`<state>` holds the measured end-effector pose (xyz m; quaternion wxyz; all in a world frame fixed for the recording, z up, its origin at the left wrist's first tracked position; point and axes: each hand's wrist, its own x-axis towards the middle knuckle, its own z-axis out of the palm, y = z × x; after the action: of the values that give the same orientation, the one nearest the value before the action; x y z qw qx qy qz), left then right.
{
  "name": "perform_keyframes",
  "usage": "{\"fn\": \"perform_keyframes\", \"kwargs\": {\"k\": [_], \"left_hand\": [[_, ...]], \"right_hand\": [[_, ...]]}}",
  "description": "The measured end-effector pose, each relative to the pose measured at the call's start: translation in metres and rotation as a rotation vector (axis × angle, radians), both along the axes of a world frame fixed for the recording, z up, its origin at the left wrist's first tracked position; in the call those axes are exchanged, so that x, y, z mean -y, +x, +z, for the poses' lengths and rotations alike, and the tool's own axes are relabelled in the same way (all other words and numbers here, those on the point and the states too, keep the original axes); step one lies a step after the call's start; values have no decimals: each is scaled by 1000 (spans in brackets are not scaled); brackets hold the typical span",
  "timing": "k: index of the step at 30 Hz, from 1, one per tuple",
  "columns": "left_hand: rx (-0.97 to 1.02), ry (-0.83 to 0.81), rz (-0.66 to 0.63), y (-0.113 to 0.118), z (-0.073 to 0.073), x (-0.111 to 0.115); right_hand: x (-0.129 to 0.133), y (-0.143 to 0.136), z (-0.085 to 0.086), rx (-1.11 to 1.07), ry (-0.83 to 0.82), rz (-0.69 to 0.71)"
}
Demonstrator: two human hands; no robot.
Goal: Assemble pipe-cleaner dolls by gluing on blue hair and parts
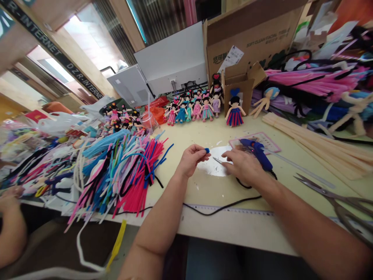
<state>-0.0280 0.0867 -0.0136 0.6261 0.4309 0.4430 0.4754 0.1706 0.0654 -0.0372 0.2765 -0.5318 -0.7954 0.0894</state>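
At the far left, another person's forearm [13,229] rests by the edge of a crowded tabletop [171,136]. Next comes a broad heap of fuzzy stems [116,167] in blue, white, pink, black and red, with a cluster of small dolls [124,116] behind it and a clear cup [148,119] just beside them. Farther right, a row of dolls [192,111] in colourful skirts stands toward the back. In front of that row, the left hand [190,158] pinches a small blue piece [207,150], thumb and fingers together on it, above the left side of a shiny white patch [217,169]. The right hand [244,165] faces it, its fingers closed on a slim metal tool [217,160] whose point aims toward the blue piece, apart from it; the tool's other end is hidden. Behind, a doll with a blue heart [234,112] stands before an open carton [237,83]. Just beyond the right hand lies a blue glue gun [260,153], then a bundle of pale strips [323,146] and, nearer, large scissors [332,194].
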Motion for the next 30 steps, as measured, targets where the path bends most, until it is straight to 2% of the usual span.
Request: {"fn": "perform_keyframes", "kwargs": {"k": [4,8,17,30], "left_hand": [[-37,-1,-35,6,-1,3],[-67,36,-55,9,-4,4],[-127,108,-105,12,-11,5],[-125,129,-59,20,-5,11]], "right_hand": [[2,-7,13,-347,35,70],[4,-13,15,-496,45,107],[5,-15,15,-471,39,96],[8,-18,17,-472,48,30]]}}
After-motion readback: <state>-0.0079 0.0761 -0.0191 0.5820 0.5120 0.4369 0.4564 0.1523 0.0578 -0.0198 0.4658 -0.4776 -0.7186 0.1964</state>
